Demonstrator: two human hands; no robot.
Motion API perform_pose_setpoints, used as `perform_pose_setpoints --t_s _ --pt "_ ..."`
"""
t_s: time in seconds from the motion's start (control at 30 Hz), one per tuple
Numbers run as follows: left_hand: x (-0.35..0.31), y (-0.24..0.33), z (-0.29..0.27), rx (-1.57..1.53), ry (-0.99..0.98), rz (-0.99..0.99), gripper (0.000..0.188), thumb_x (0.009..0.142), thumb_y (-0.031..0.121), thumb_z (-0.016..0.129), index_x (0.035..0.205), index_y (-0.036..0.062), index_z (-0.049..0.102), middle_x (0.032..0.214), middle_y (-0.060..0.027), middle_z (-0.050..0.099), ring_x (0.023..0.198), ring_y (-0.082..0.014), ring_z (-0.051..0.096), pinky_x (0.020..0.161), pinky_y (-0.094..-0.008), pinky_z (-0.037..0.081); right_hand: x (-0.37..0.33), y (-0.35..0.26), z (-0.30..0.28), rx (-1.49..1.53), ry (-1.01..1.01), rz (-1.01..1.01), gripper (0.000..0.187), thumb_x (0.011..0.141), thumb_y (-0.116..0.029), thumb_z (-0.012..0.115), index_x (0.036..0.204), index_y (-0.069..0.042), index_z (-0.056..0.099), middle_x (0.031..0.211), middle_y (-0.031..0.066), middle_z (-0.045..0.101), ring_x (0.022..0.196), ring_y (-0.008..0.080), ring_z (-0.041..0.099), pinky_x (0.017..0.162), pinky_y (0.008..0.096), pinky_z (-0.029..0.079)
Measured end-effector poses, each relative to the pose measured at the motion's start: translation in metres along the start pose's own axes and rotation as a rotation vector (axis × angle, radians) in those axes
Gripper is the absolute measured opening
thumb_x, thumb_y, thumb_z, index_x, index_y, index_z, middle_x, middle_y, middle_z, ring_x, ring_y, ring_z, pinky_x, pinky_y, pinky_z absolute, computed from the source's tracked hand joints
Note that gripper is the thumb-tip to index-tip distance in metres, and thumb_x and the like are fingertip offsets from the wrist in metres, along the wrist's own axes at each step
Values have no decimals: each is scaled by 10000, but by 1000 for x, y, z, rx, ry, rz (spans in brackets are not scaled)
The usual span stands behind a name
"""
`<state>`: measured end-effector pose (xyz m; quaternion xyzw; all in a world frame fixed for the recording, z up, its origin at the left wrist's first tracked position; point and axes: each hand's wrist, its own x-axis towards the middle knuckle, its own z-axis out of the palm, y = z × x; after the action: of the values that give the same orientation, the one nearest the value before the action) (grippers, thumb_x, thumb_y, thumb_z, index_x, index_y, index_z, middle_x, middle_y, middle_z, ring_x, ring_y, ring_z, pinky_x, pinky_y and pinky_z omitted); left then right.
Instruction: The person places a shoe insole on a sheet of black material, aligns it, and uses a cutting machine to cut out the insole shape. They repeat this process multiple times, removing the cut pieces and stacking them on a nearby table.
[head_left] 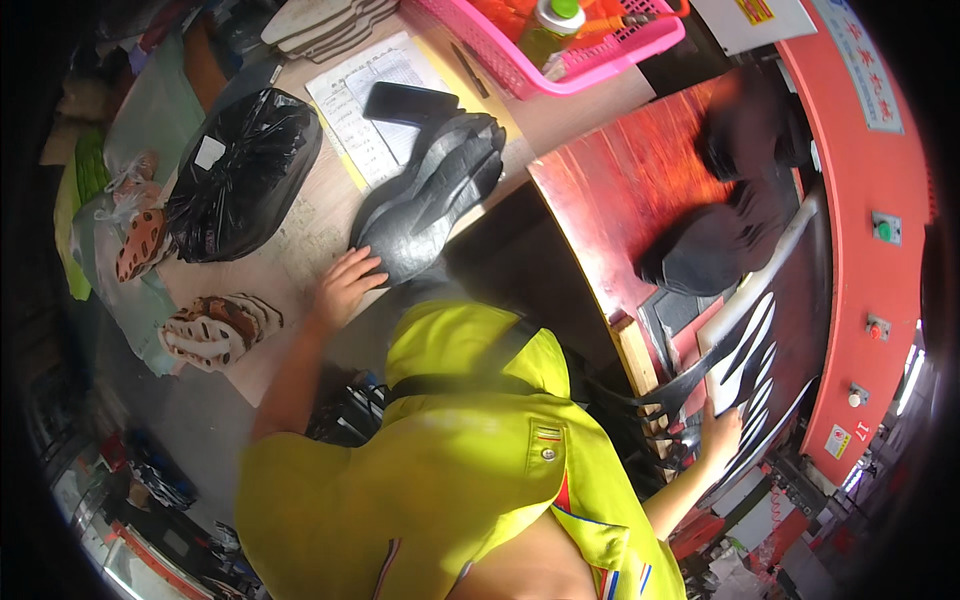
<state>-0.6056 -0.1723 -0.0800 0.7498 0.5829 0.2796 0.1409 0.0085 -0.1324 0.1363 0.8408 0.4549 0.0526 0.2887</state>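
Note:
My left hand (348, 287) is open, its fingers spread against the near end of a stack of black sole-shaped pieces (425, 205) on the light wooden table. At the right, my right hand (720, 435) is closed on the near edge of a black sheet with long cut-out gaps (690, 380); a white surface shows through the gaps. Just beyond that hand, more stacks of black sole-shaped pieces (700, 250) lie on a worn red-orange board (610, 200). The far stack is blurred.
A phone (408, 103) lies on written sheets (350, 150) beside a pen (470, 70). The pink basket (600, 75) holds a green-capped bottle. A black plastic bag (245, 175) and patterned sole pieces (220, 330) sit at left. A red machine frame with buttons (860, 300) borders the right.

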Motion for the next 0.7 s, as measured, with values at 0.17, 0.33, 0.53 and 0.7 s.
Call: perform_pose_setpoints --t_s 0.17,0.33,0.53,0.7 --pt "-8 -7 7 7 20 -131 354 728 -91 597 980 123 725 1240 -94 622 1163 -311 606 939 -425 506 -29 -89 -127 533 492 -468 379 926 -187 651 1235 26 602 1140 215 654 1024 342 654 873 416 508" --pt "10 10 -13 -193 53 -216 454 720 -106 568 1063 154 713 1366 -115 546 1154 -325 605 892 -405 537 -79 -279 -110 1042 -549 -994 373 969 -254 610 1263 -25 605 1084 118 701 1013 193 663 913 312 503" --pt "43 28 -55 -452 60 -289 556 673 -185 560 1118 109 715 1298 -159 600 1095 -320 648 883 -355 555 -81 -442 -25 1748 -2076 -315 642 888 -573 626 1263 -54 571 1267 181 609 1183 284 579 1033 437 460" --pt "39 28 -60 -526 52 -183 358 718 -41 726 1050 93 742 1307 -166 597 1127 -296 629 925 -352 530 -92 -459 -53 2409 -1920 -268 713 829 -453 734 1350 -23 507 1266 101 616 1209 296 537 1093 497 393"
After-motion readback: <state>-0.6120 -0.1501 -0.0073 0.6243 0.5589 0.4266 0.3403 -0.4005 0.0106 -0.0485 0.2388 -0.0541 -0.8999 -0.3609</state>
